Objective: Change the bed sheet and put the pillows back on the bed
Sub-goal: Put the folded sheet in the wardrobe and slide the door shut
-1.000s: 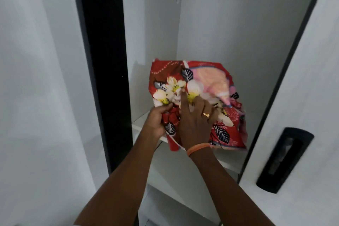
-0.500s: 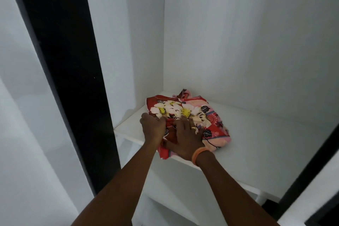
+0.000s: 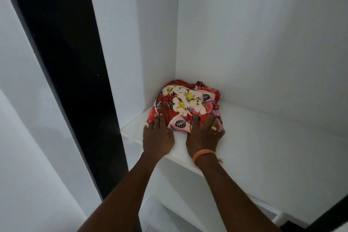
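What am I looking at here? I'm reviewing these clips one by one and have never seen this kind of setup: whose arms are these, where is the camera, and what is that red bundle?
There is no machine. A person wears one wide-angle camera on the head, looking forward and down, so both bare arms reach in from the bottom of the picture. The view looks into a white wardrobe. On its shelf, near the back left corner, lies a folded red floral bed sheet. The left hand and the right hand, which wears an orange wristband and a ring, lie with straight fingers against the bundle's near edge. Neither hand grips it.
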The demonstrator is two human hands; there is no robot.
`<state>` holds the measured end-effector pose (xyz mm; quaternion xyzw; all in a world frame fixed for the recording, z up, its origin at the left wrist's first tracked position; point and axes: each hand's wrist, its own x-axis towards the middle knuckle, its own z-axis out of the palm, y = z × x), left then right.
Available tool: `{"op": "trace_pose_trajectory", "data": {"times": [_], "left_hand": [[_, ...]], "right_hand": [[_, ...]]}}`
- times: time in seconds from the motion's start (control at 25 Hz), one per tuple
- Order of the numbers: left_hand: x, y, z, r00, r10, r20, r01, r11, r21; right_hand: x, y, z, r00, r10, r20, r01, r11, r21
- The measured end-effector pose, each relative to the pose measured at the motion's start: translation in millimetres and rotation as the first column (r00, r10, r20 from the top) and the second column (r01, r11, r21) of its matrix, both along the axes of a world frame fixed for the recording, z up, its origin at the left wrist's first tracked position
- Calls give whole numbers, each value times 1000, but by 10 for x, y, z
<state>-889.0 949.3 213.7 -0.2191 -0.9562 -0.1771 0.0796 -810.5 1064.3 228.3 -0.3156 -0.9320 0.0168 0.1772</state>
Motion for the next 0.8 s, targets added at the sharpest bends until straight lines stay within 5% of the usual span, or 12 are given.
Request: {"op": "trace_pose_trajectory", "data": {"times": [0.16, 0.28, 0.44, 0.52, 0.64, 0.8], "left_hand": [[-285, 113, 107, 989, 5, 147, 12, 993, -118], [-411, 57, 202, 965, -55, 255, 75, 995, -69], [-5, -17, 84, 996, 47, 73, -49, 999, 23], [431, -17, -53, 997, 62, -41, -58, 994, 95], [1032, -27, -190, 988, -125, -90, 143, 962, 234], [1663, -18, -86, 959, -282, 37, 191, 734, 651]], "right_hand": [[-105, 125, 41, 976, 184, -116, -200, 968, -150], [-84, 158, 47, 968, 248, 27, -233, 939, -254], [173, 9, -16, 969, 207, 137, -175, 961, -213], [388, -87, -18, 980, 149, 129, -123, 975, -185], [801, -242, -3, 985, 171, -6, -168, 964, -208], [1462, -361, 129, 949, 133, -286, -228, 916, -331]]}}
